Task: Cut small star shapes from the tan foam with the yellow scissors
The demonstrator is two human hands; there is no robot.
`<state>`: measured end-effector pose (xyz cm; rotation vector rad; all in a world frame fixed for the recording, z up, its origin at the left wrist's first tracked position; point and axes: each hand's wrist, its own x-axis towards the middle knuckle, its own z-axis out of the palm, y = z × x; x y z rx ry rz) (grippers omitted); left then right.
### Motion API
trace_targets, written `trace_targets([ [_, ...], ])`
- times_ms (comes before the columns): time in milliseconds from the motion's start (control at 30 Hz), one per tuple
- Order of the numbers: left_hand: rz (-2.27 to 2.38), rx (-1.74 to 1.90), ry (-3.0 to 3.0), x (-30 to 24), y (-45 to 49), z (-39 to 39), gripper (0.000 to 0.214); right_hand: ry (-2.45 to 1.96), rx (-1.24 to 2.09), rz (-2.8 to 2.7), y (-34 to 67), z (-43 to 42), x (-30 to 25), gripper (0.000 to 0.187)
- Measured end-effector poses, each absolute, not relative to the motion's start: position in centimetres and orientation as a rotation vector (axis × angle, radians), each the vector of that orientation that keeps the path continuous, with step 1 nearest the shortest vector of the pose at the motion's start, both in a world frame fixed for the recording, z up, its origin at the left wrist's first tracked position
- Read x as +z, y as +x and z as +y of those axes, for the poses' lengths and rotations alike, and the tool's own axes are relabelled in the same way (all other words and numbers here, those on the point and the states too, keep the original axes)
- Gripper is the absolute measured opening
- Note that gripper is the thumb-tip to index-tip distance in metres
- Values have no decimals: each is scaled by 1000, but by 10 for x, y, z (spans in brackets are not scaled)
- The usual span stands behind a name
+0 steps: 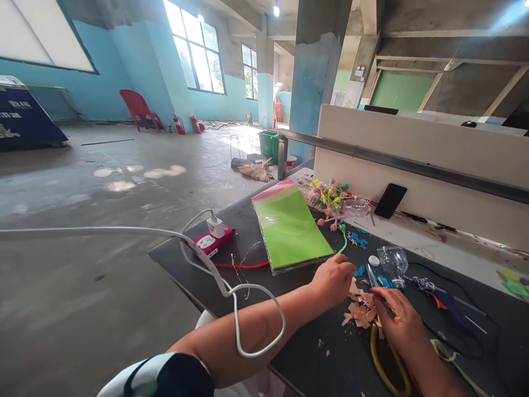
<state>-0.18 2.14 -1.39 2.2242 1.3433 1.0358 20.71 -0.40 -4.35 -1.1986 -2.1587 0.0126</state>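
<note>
My left hand (334, 280) is over the dark table, fingers closed in a pinch; what they hold, if anything, is hidden. A teal twisted stem (344, 238) runs down behind its knuckles. My right hand (400, 315) is closed around the middle of a pair of scissors, whose blades (371, 275) point away from me. The yellow scissor handle (377, 355) shows below that hand. Between both hands lies a pile of orange paper scraps (361, 313). Blue paper pieces (384, 282) are scattered just beyond, near a white cap (374, 261) and a small clear bottle (392, 262).
A green paper pack (295, 229) lies left of my hands, near a pink power strip (212, 241) and a looped white cable (243, 286). Behind are colourful craft flowers (330, 196) and a leaning phone (390, 200). A blue-handled tool (450, 311) with a cord lies right.
</note>
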Motion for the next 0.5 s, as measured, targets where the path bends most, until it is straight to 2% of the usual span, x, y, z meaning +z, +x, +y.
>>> trace_targets([
  [267,1278,1401,1600,66,-22,57,17,-1118,54,-2206,208,0,-50,20],
  [500,1503,1752,1243,122,-104,132,32,-1257,7,-2046,215,-3,-38,19],
])
